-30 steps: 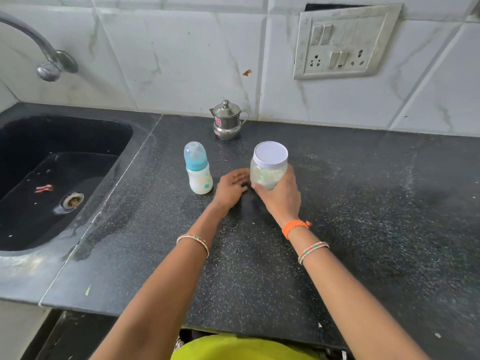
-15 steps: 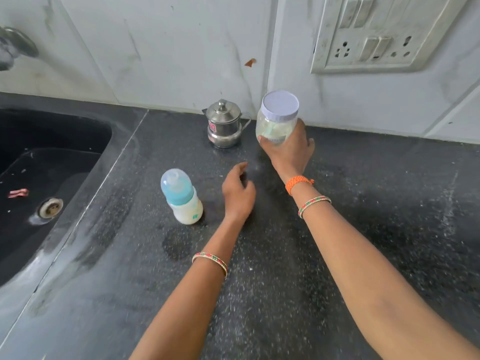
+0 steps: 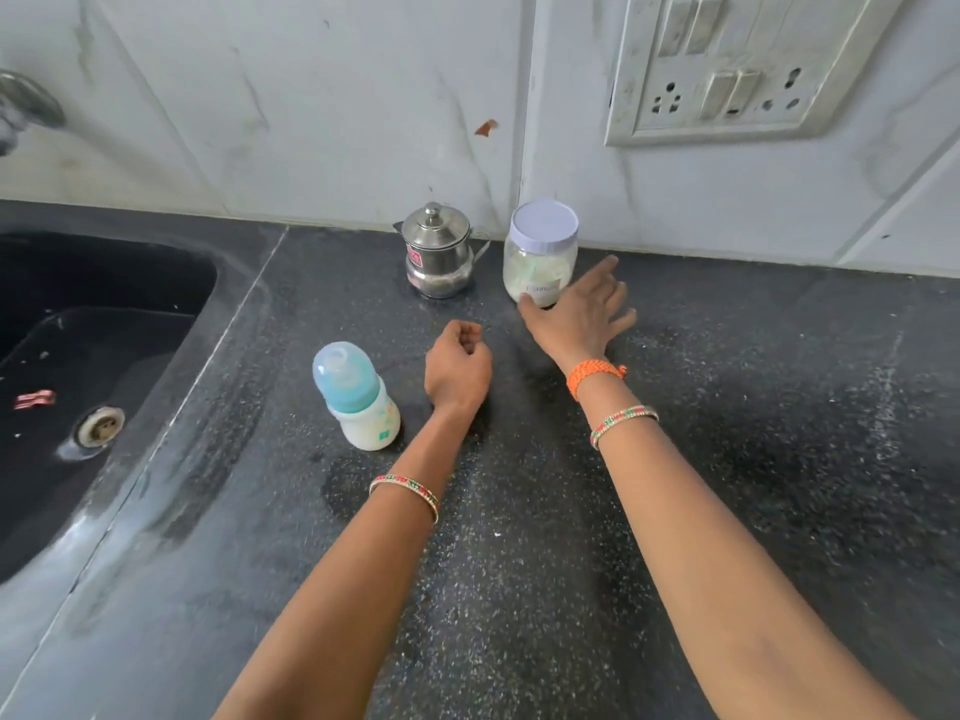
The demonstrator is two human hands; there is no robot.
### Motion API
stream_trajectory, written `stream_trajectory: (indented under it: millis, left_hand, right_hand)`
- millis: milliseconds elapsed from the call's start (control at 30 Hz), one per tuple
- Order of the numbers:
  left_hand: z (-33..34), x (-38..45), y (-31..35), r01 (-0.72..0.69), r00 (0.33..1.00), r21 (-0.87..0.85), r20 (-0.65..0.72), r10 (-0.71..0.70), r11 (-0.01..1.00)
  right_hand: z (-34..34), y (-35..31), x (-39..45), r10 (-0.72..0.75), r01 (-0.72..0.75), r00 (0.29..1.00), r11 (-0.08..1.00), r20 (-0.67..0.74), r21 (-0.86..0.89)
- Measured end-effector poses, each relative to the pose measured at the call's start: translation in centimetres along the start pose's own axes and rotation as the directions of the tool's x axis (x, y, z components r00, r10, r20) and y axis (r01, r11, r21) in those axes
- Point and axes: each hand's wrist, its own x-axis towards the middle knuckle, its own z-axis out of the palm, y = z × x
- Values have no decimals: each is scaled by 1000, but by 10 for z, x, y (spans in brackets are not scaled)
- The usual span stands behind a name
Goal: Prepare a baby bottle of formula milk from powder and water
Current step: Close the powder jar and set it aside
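Observation:
A baby bottle with a blue cap and white milk inside stands on the black counter. A clear jar of formula powder with a white lid stands at the back by the wall. My right hand is just in front of the jar, fingers spread, holding nothing; the thumb looks close to the jar's base. My left hand rests on the counter right of the bottle, fingers curled loosely with nothing in them.
A small steel pot with a lid stands left of the jar. A black sink lies at the left, a tap above it. A switch panel is on the tiled wall.
My right hand carried the jar from the counter's middle to the back wall, set it down beside the steel pot and let go. My left hand curled its fingers.

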Motion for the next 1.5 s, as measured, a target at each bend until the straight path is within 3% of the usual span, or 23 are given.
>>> stream_trajectory:
  millis: [100,200,267,367,467,533,600,733,900,967,1067,1100,1133,1200,1233,1333,1500]
  left_hand:
    - [-14,-16,1,-43,987,-63,151,52,997]
    - [-35,-40,-8,-115,902,-100,406,146,988]
    - [-54,-58,-22,-168,861,-141,461,215,976]
    - [-84,-80,-42,-183,919,-271,293,263,945]
    - [-116,-93,-55,-179,977,-360,48,209,916]
    - [-137,-96,-61,-182,983,-372,-43,179,910]
    - [-156,-97,-64,-170,985,-350,-62,158,921]
    - [-180,-97,-67,-134,991,-307,-50,124,942]
    - [-195,-99,-67,-133,991,-270,-14,134,954]
    - [-198,-96,-65,-137,990,-304,-13,140,943]
    - [-196,-90,-61,-104,994,-361,-19,104,927]
    - [-193,-87,-60,-93,995,-364,-18,93,927]
    - [-189,-85,-58,-83,996,-363,-9,86,928]
    - [-177,-81,-52,-65,996,-358,30,81,932]
    - [-169,-79,-49,-59,996,-353,48,81,934]
    - [-151,-75,-45,-63,990,-313,103,100,948]
    - [-133,-71,-51,-56,977,-208,191,96,977]
  right_hand:
    - [-13,-2,-29,23,-22,1000,999,-6,25]
    - [-19,-2,-60,-21,17,992,999,121,32]
    - [-19,0,-82,-86,77,969,996,231,47]
    - [-16,1,-112,-186,175,911,983,368,64]
    - [-10,-8,-134,-297,275,847,955,440,114]
    - [-2,-22,-145,-370,332,800,929,473,166]
    - [5,-42,-154,-409,299,785,908,466,294]
    - [18,-75,-171,-439,193,819,818,371,543]
    - [23,-78,-183,-389,118,866,769,314,628]
    - [16,-72,-187,-293,-39,914,625,280,780]
    - [-3,-58,-188,29,-261,965,61,260,963]
    - [-9,-49,-186,40,-294,955,-8,294,956]
    - [-14,-41,-185,-30,-340,940,38,341,940]
    - [-23,-23,-187,-192,-345,888,319,417,883]
    - [-26,-16,-186,-213,-299,889,402,406,865]
    - [-32,-5,-173,-187,-271,918,347,349,898]
    - [-37,-1,-146,-253,-83,921,616,297,784]
